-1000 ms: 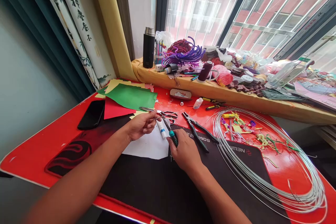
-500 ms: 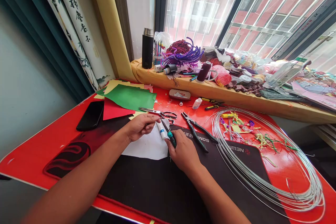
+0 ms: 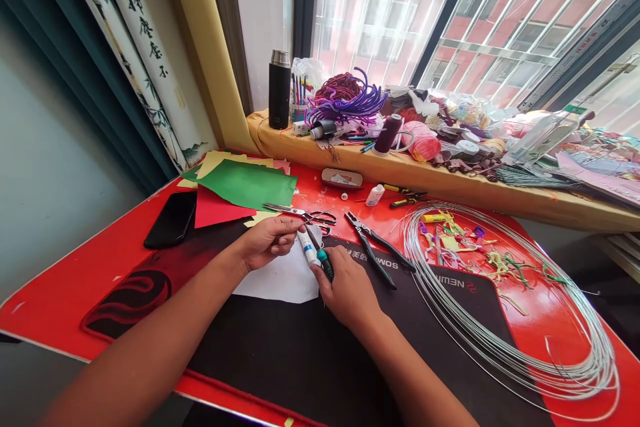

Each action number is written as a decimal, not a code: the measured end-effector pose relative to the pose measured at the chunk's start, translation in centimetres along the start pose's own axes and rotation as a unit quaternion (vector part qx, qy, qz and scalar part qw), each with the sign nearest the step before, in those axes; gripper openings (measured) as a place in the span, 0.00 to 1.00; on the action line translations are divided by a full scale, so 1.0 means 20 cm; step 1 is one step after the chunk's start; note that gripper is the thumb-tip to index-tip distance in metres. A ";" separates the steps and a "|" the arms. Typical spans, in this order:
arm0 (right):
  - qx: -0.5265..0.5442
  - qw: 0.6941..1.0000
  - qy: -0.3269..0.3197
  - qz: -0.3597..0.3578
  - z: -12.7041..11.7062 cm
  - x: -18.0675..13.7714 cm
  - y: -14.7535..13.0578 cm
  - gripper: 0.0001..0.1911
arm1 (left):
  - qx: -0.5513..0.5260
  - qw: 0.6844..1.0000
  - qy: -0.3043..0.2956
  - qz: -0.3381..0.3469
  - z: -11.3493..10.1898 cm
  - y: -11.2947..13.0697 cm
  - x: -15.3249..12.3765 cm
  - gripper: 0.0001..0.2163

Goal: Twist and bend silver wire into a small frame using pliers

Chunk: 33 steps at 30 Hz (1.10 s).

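Observation:
My right hand (image 3: 345,283) is closed around the green-and-black handle of a slim tool with a dark tapered tip, which looks like needle-nose pliers (image 3: 325,260). The tip points up and left toward my left hand (image 3: 270,240), whose thumb and fingers are pinched together by it. Whatever those fingers hold is too small to make out. Just under the tool is a white tube with a blue band (image 3: 309,250). A sheet of white paper (image 3: 280,283) lies beneath both hands. Behind my left fingers rest scissors (image 3: 305,212); larger black-handled pliers (image 3: 373,250) lie right of my right hand.
A big coil of silvery wire (image 3: 450,330) covers the table's right side, with coloured scraps inside it. Green paper (image 3: 250,183), red paper (image 3: 217,207) and a black phone (image 3: 171,219) lie at left. A small white bottle (image 3: 375,195) stands near the crowded windowsill (image 3: 460,190).
My hands hold nearly the same pose. The whole view has shifted very slightly; the objects on the table stay where they were.

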State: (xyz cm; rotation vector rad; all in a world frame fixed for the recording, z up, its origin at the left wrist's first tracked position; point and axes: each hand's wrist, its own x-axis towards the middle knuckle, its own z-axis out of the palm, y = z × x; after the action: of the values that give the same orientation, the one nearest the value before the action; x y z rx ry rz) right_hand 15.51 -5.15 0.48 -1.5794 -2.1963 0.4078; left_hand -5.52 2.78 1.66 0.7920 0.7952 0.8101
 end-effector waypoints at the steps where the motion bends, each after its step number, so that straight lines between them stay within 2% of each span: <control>1: 0.001 1.000 0.001 0.000 0.00 0.00 0.00 0.12 | -0.004 1.000 0.000 -0.001 0.00 0.00 0.00 0.10; 10: 0.010 1.000 0.018 0.007 0.00 0.00 0.01 0.12 | -0.003 1.000 0.012 0.003 0.00 -0.01 0.01 0.10; 15: 0.013 0.999 0.030 0.007 0.00 0.01 0.02 0.12 | 0.005 1.000 0.030 -0.001 0.01 0.00 0.01 0.21; 19: 0.018 0.999 0.039 0.003 -0.01 0.01 0.02 0.12 | 0.004 0.998 0.056 0.001 0.01 0.01 0.01 0.23; 26: 0.019 0.999 0.049 0.002 -0.01 0.01 0.03 0.12 | 0.015 0.999 0.036 0.014 0.02 0.02 -0.01 0.25; 33: 0.021 0.998 0.051 -0.001 0.00 0.01 0.03 0.11 | 0.046 0.998 0.013 0.028 0.03 0.02 -0.02 0.20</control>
State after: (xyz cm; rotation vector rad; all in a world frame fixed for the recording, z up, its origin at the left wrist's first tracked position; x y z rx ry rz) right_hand 16.01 -4.73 0.18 -1.5423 -2.0987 0.3612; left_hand -5.41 2.46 2.38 0.8905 0.8407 0.8392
